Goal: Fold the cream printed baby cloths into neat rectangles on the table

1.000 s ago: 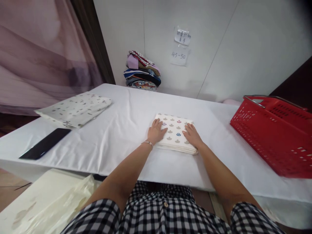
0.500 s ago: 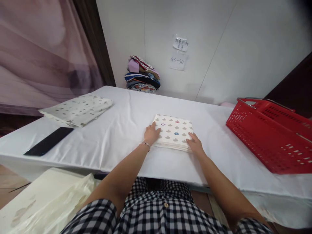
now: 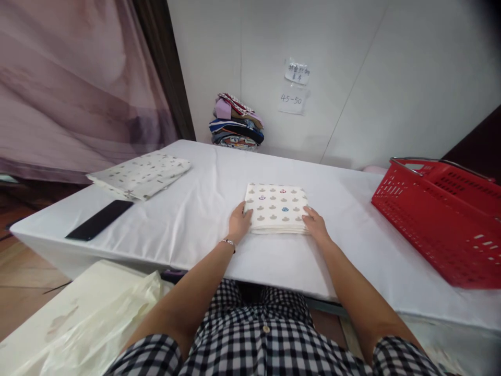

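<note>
A folded cream cloth (image 3: pixel 277 208) printed with small grey, red and blue marks lies flat in the middle of the white-covered table (image 3: pixel 195 209). My left hand (image 3: pixel 238 223), with a thin bracelet at the wrist, grips the cloth's near left corner. My right hand (image 3: pixel 316 226) grips its near right corner. Both hands have fingers on top of the cloth's front edge.
A red plastic basket (image 3: pixel 442 219) stands at the right. Another folded speckled cloth (image 3: pixel 143 174) and a black phone (image 3: pixel 99 220) lie at the left. A pile of coloured fabrics (image 3: pixel 237 122) sits by the back wall. A cream plastic sheet (image 3: pixel 78 318) lies below the table's front left.
Both hands slid back from the top of the folded cloth to its near corners. The cloth now lies squarer to the table edge. The camera shifted slightly.
</note>
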Tool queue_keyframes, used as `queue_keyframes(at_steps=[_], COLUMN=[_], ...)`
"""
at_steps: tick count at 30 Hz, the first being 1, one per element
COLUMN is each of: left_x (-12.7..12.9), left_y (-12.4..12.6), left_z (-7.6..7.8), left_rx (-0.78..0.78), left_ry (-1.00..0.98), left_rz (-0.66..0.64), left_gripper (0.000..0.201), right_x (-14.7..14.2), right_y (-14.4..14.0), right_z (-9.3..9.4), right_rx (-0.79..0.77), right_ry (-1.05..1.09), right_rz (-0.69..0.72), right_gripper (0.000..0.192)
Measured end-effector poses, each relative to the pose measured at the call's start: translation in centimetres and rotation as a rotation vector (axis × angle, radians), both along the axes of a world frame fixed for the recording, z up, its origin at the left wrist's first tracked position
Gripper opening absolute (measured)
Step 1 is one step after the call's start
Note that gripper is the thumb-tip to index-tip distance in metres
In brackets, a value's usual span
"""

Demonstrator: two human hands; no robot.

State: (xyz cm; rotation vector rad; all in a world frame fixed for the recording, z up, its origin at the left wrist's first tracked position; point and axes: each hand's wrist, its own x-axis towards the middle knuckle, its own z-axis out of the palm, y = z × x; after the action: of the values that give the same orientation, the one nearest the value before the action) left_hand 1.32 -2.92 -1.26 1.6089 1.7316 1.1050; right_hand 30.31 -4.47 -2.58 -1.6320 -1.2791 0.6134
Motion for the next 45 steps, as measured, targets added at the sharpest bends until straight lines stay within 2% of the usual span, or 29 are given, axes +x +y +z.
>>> queue_keyframes(at_steps=[8,11,13,16,21,25,28,30,39,45], left_x=[-0.1,-0.3,-0.6,-1.2,-1.8,-1.7,-1.3,-1.0,-0.8,-0.5], left_y=[0.0,-0.3,-0.8,-1.7,-2.7,-3.8,-4.5,-4.7,-4.7,-4.6], left_z=[-0.5,-0.6,-0.6,-0.7,-0.9,-0.5,-0.1,0.0,0.0,0.3], left_rx=[0.008,-0.006,-0.012,-0.023,0.035,0.194,0.375,0.429,0.438,0.413], left_ry=[-0.085,-0.128,-0.152,-0.188,-0.237,-0.101,0.088,0.192,0.365,0.429], left_rz=[0.013,0.009,-0.001,-0.024,0.017,-0.027,-0.156,-0.229,-0.317,-0.328], left_gripper=[0.041,0.04,0.04,0.042,0.039,0.033,0.028,0.024,0.017,0.017], right_x=[0.1,-0.1,-0.4,-1.5,-3.9,-5.9,-7.1,-7.6,-8.4,-8.8], right_y=[-2.5,-2.9,-3.1,-3.7,-4.8,-4.9,-4.5,-4.1,-3.7,-3.7], right_z=[-1.6,-1.5,-1.1,-0.2,1.5,2.2,2.6,2.8,2.5,2.0], right_rx=[0.023,0.09,0.217,0.404,0.471,0.444,0.427,0.425,0.459,0.479], right_ry=[-0.01,-0.201,-0.393,-0.606,-0.721,-0.696,-0.691,-0.708,-0.773,-0.727], right_rz=[-0.053,-0.057,-0.049,0.047,0.305,0.457,0.544,0.565,0.544,0.498], right_gripper=[0.045,0.04,0.035,0.029,0.027,0.028,0.027,0.026,0.023,0.025])
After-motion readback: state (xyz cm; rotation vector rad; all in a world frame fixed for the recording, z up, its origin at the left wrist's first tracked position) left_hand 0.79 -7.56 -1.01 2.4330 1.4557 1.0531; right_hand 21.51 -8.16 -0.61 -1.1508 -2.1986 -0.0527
